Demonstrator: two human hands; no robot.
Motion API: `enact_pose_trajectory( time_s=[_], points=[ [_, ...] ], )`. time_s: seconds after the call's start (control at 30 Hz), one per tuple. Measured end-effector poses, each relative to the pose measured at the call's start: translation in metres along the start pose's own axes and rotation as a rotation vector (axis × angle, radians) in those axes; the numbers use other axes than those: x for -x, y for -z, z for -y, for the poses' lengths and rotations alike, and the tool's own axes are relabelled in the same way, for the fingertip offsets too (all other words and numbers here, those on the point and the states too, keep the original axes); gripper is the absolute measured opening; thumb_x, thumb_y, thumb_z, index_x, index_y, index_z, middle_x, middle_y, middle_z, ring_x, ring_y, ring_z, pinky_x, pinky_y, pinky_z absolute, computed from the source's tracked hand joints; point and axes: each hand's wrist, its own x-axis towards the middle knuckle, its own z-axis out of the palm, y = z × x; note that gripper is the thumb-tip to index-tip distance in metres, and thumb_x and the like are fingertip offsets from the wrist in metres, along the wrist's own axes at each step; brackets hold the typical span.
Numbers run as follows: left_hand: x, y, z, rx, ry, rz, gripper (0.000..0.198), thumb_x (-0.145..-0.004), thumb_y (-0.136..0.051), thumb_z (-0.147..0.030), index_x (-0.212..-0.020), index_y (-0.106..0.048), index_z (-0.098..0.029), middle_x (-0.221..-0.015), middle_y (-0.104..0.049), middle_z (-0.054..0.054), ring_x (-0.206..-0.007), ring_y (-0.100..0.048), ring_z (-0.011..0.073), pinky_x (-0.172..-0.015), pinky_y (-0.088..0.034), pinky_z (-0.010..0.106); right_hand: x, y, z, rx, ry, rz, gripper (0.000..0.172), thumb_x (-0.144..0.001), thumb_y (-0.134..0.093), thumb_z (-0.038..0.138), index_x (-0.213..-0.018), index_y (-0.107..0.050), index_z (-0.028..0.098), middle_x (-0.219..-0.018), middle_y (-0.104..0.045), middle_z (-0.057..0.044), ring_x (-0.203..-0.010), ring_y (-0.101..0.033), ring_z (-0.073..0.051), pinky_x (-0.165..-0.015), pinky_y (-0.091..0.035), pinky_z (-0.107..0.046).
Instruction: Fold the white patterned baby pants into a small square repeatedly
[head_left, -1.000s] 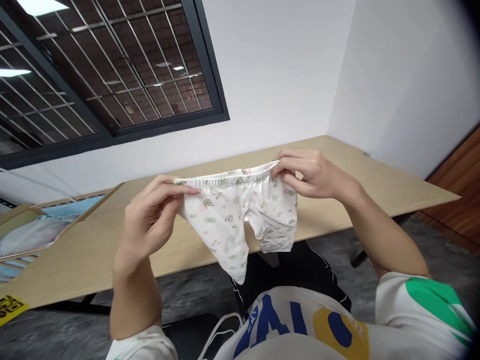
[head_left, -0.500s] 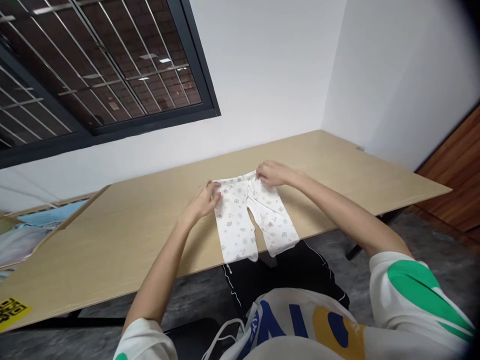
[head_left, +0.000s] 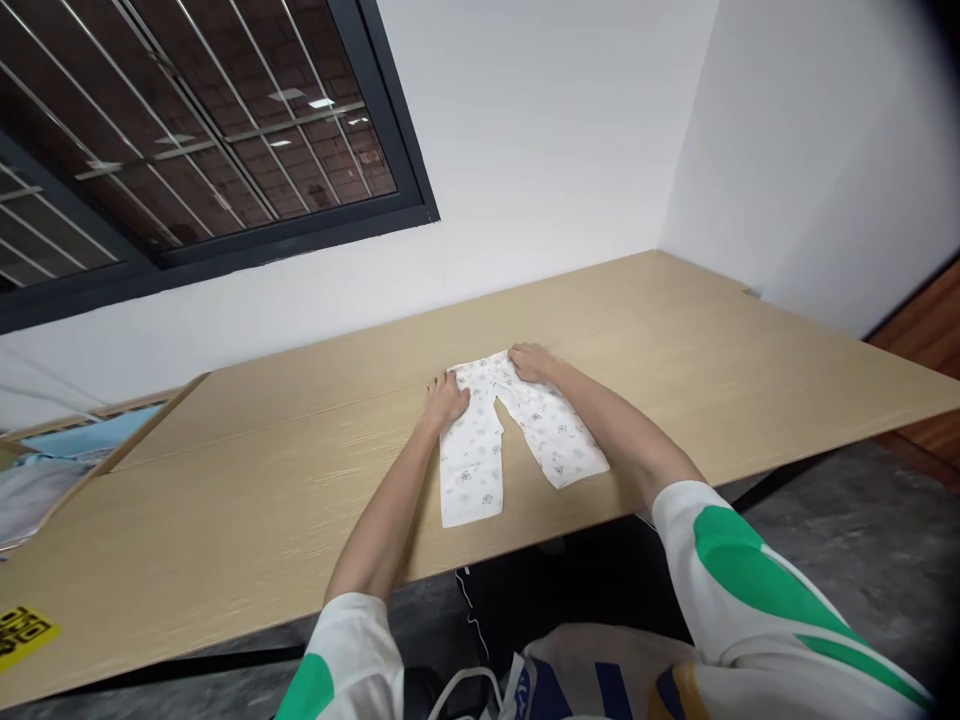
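Observation:
A small pair of white pants (head_left: pixel 472 455) with a fine printed pattern lies flat on the table, its waistband away from me and its legs spread towards me. At the left end of the waistband, my left hand (head_left: pixel 448 400) is closed on the cloth, its thumb over the front. My right hand (head_left: pixel 532 362) grips the waistband's right end with bent fingers, and its forearm passes close beside the right leg of the pants. Both hands hide the waistband's corners.
The light wooden table (head_left: pixel 300 480) runs along a white wall under a barred window (head_left: pixel 247 130). Folded cloths (head_left: pixel 94 435) lie in an open compartment at the left. A yellow label with a black code (head_left: pixel 26 635) is stuck near the front left edge.
The pants have slid away from me, so the leg ends that hung over the front edge now rest on the table. Their legs are wider apart. Both hands moved forward with them.

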Motion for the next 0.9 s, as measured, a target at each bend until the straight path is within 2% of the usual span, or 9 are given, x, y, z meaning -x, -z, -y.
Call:
enact_pose_trajectory(
  time_s=[0.17, 0.3, 0.4, 0.47, 0.53, 0.6, 0.7, 0.8, 0.9],
  points=[
    [0.008, 0.023, -0.022, 0.043, -0.02, -0.069, 0.045, -0.101, -0.05, -0.037, -0.134, -0.053, -0.007, -0.162, -0.039, 0.029, -0.146, -0.043, 0.0425, -0.116, -0.037, 0.06, -0.016, -0.004, -0.011, -0.055, -0.046, -0.087, 0.045, -0.094, -0.044, 0.006, -0.136, -0.061, 0.01, -0.165, -0.041, -0.02, -0.147, -0.041, -0.031, -0.12, -0.034, -0.043],
    [0.036, 0.028, -0.064, 0.075, -0.195, -0.09, 0.039, -0.109, -0.034, -0.037, -0.123, -0.059, -0.009, -0.142, -0.059, 0.021, -0.13, -0.058, 0.0281, -0.112, -0.042, 0.048, -0.02, -0.011, -0.023, -0.114, -0.076, -0.079, 0.04, -0.097, -0.043, 0.007, -0.127, -0.069, 0.013, -0.149, -0.059, -0.018, -0.139, -0.05, -0.029, -0.117, -0.036, -0.04],
    [0.067, 0.012, -0.107, 0.075, -0.361, 0.047, 0.031, -0.106, -0.043, -0.034, -0.109, -0.066, -0.013, -0.115, -0.072, 0.016, -0.104, -0.068, 0.0248, -0.096, -0.051, 0.041, -0.021, -0.016, -0.03, -0.151, -0.11, -0.051, 0.034, -0.098, -0.046, 0.012, -0.119, -0.074, 0.015, -0.142, -0.064, -0.018, -0.134, -0.054, -0.03, -0.115, -0.038, -0.04],
    [0.089, -0.005, -0.134, 0.084, -0.461, 0.151, 0.033, -0.103, -0.052, -0.044, -0.103, -0.068, -0.015, -0.099, -0.075, 0.013, -0.091, -0.071, 0.0248, -0.085, -0.053, 0.038, -0.022, -0.018, -0.033, -0.174, -0.146, -0.059, 0.036, -0.099, -0.046, 0.014, -0.123, -0.073, 0.016, -0.144, -0.062, -0.017, -0.135, -0.053, -0.03, -0.115, -0.038, -0.04],
    [0.109, -0.02, -0.156, 0.088, -0.55, 0.229, 0.04, -0.1, -0.055, -0.054, -0.104, -0.07, -0.017, -0.096, -0.076, 0.012, -0.09, -0.072, 0.0276, -0.081, -0.054, 0.039, -0.023, -0.019, -0.036, -0.198, -0.201, -0.084, 0.039, -0.1, -0.045, 0.015, -0.13, -0.069, 0.016, -0.147, -0.06, -0.018, -0.135, -0.053, -0.03, -0.115, -0.038, -0.04],
    [0.121, -0.032, -0.172, 0.066, -0.606, 0.282, 0.048, -0.099, -0.053, -0.059, -0.108, -0.072, -0.015, -0.1, -0.076, 0.016, -0.094, -0.073, 0.0326, -0.082, -0.054, 0.044, -0.026, -0.018, -0.038, -0.223, -0.279, -0.108, 0.04, -0.103, -0.043, 0.019, -0.134, -0.066, 0.013, -0.148, -0.058, -0.022, -0.134, -0.054, -0.031, -0.113, -0.039, -0.042],
    [0.125, -0.04, -0.184, 0.054, -0.589, 0.305, 0.052, -0.097, -0.055, -0.058, -0.111, -0.074, -0.012, -0.103, -0.075, 0.021, -0.096, -0.073, 0.0369, -0.083, -0.054, 0.048, -0.033, -0.017, -0.04, -0.277, -0.387, -0.109, 0.035, -0.104, -0.046, 0.026, -0.124, -0.07, 0.011, -0.14, -0.063, -0.025, -0.128, -0.058, -0.033, -0.108, -0.042, -0.043],
    [0.121, -0.041, -0.188, 0.064, -0.542, 0.326, 0.047, -0.098, -0.055, -0.053, -0.111, -0.075, -0.014, -0.102, -0.075, 0.02, -0.094, -0.074, 0.0362, -0.08, -0.053, 0.047, -0.04, -0.017, -0.04, -0.351, -0.447, -0.084, 0.024, -0.101, -0.054, 0.026, -0.106, -0.075, 0.015, -0.115, -0.075, -0.018, -0.116, -0.064, -0.028, -0.105, -0.044, -0.04],
    [0.119, -0.038, -0.187, 0.079, -0.514, 0.33, 0.037, -0.098, -0.055, -0.045, -0.108, -0.076, -0.016, -0.101, -0.075, 0.018, -0.093, -0.073, 0.0342, -0.079, -0.052, 0.045, -0.045, -0.016, -0.037, -0.419, -0.485, -0.084, 0.014, -0.097, -0.061, 0.023, -0.099, -0.074, 0.017, -0.096, -0.078, -0.012, -0.104, -0.068, -0.025, -0.102, -0.046, -0.037]
  ],
)
